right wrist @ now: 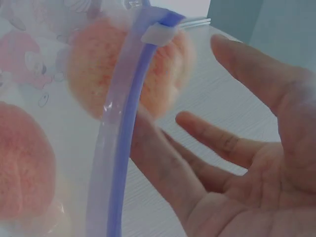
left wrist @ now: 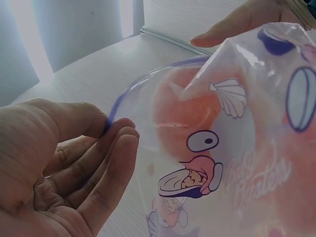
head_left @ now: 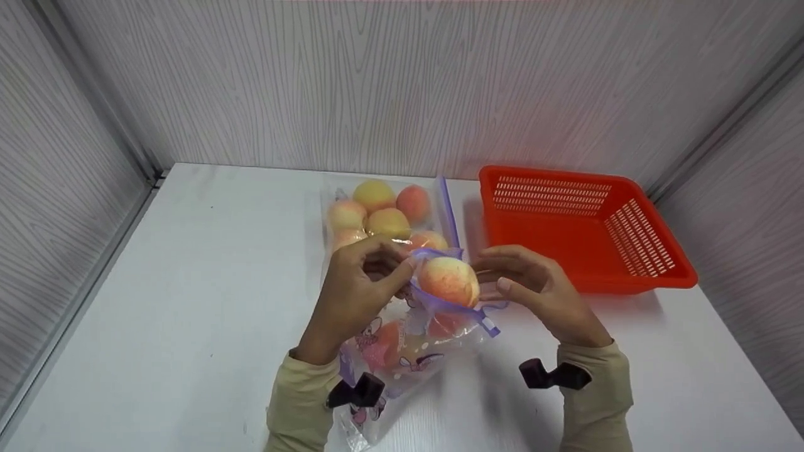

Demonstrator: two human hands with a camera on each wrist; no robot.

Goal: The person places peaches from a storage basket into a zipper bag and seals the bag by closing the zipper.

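Note:
A clear zip bag [head_left: 421,363] printed with cartoon figures hangs in front of me, with several peaches inside. My left hand [head_left: 355,289] pinches the purple rim [left wrist: 114,106] of its mouth between thumb and fingers. In that opening sits a yellow-and-orange peach [head_left: 447,279], partly past the zip strip. My right hand [head_left: 545,294] is just right of this peach, fingers spread and extended toward it. In the right wrist view one finger goes behind the purple zip strip [right wrist: 129,116] close to the peach; whether it touches is hard to tell. A white slider [right wrist: 159,35] sits at the strip's end.
Behind the held bag, a second clear bag with a purple zip edge [head_left: 448,213] lies on the white table [head_left: 207,301], full of peaches. A red plastic basket [head_left: 540,245] with slotted sides stands at the back right. Wood-grain panels [head_left: 301,88] enclose the table.

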